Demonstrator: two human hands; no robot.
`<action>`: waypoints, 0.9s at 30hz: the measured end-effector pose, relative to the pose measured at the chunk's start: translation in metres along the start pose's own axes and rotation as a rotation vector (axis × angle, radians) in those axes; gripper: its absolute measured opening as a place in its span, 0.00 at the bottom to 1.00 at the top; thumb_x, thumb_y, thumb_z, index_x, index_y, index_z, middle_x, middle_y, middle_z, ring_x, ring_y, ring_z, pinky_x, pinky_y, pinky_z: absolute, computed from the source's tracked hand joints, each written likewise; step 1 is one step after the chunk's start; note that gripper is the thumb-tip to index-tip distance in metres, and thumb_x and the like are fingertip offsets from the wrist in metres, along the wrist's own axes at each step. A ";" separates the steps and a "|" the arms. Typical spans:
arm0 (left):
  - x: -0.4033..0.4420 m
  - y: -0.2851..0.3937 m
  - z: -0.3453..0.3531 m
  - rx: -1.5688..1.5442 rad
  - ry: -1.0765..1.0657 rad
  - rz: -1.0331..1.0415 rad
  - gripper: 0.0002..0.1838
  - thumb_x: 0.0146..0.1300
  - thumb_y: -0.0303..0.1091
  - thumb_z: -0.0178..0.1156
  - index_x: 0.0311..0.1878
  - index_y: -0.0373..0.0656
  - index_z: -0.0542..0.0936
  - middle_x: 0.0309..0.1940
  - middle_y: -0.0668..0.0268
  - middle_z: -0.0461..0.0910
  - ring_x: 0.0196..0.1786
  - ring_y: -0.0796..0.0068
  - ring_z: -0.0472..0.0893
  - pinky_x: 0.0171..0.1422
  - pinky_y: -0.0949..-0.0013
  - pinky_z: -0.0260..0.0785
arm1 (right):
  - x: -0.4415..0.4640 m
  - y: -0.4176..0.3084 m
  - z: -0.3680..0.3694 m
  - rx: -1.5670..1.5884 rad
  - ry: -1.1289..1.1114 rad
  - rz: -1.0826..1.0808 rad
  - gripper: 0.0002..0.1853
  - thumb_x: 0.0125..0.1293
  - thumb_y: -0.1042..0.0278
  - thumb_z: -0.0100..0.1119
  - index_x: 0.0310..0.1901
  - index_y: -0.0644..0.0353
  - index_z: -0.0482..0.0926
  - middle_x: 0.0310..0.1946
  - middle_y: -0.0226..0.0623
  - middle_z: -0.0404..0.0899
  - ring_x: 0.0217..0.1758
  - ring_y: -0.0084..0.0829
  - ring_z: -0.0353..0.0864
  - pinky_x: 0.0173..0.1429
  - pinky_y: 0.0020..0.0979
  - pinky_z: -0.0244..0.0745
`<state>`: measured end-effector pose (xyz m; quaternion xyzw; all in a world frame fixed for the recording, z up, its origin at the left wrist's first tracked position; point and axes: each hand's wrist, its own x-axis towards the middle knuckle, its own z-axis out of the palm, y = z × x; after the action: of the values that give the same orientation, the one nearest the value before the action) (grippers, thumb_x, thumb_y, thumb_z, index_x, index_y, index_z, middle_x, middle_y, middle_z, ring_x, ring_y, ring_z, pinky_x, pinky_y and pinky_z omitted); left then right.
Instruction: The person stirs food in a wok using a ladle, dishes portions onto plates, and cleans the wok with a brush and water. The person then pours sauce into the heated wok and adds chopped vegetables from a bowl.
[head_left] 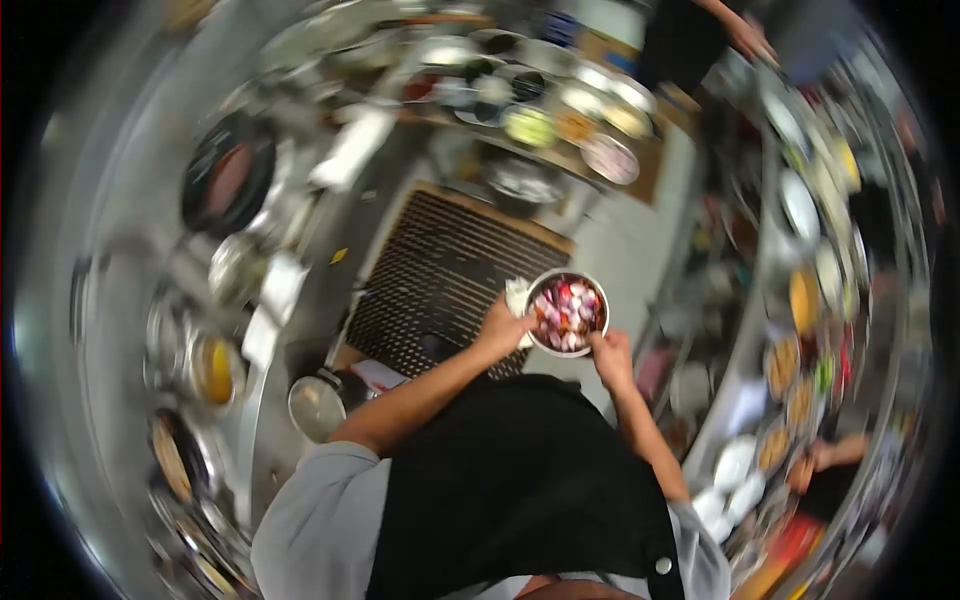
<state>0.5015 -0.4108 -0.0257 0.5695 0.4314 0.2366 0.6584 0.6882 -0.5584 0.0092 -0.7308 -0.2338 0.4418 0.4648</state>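
Note:
Between my two hands is a round metal bowl (567, 351) filled with chopped red onion (568, 308), mostly purple and white pieces with some red bits. My left hand (506, 326) grips the bowl's left side, thumb over the rim, with a whitish cloth (517, 298) between the hand and the metal. On the lower right, the fingers of my right hand (612, 358) are closed on the rim. The bowl is held in the air in front of my black apron (500, 480), above the floor.
A perforated dark mat (450, 270) covers the floor ahead. Ingredient bowls (530, 126) crowd a counter beyond it. Stove pans, including a black pan (228, 172), line the left. Plates (737, 462) and food fill the right counter. Co-workers' hands (750, 40) show at upper and lower right.

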 end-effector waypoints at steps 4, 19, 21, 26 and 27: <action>-0.037 0.020 -0.173 -0.346 0.401 -0.072 0.18 0.55 0.19 0.63 0.51 0.36 0.81 0.42 0.63 0.85 0.45 0.70 0.85 0.50 0.66 0.80 | 0.045 -0.058 0.153 0.037 -0.567 0.056 0.16 0.77 0.58 0.59 0.47 0.67 0.82 0.36 0.38 0.86 0.38 0.32 0.88 0.44 0.35 0.88; -0.060 0.181 -0.713 0.677 1.626 0.120 0.26 0.56 0.36 0.70 0.54 0.32 0.75 0.44 0.41 0.85 0.51 0.37 0.84 0.56 0.46 0.76 | 0.171 -0.106 0.329 -0.865 -0.679 -0.369 0.18 0.68 0.52 0.68 0.44 0.63 0.87 0.36 0.51 0.88 0.41 0.47 0.89 0.48 0.44 0.81; -0.017 0.187 -0.741 1.025 1.585 0.107 0.27 0.56 0.36 0.70 0.56 0.35 0.73 0.47 0.43 0.83 0.48 0.37 0.84 0.55 0.45 0.76 | 0.189 -0.119 0.349 -0.944 -0.672 -0.474 0.19 0.67 0.51 0.68 0.43 0.62 0.87 0.37 0.52 0.87 0.43 0.52 0.88 0.48 0.47 0.81; 0.064 0.219 -0.781 1.301 1.442 0.007 0.22 0.61 0.33 0.66 0.57 0.44 0.73 0.49 0.50 0.78 0.43 0.38 0.85 0.48 0.42 0.79 | 0.253 -0.153 0.394 -0.912 -0.738 -0.466 0.18 0.67 0.52 0.67 0.44 0.61 0.87 0.39 0.52 0.88 0.46 0.53 0.88 0.51 0.47 0.81; 0.077 0.226 -0.789 1.389 1.429 0.038 0.21 0.61 0.32 0.65 0.57 0.45 0.74 0.47 0.51 0.78 0.41 0.39 0.85 0.44 0.42 0.80 | 0.271 -0.157 0.402 -0.933 -0.736 -0.452 0.18 0.68 0.52 0.68 0.46 0.60 0.87 0.41 0.52 0.88 0.49 0.53 0.88 0.54 0.47 0.81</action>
<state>-0.0791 0.1359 0.1835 0.5589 0.7602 0.2295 -0.2390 0.4882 -0.0923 -0.0393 -0.5894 -0.6947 0.4065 0.0685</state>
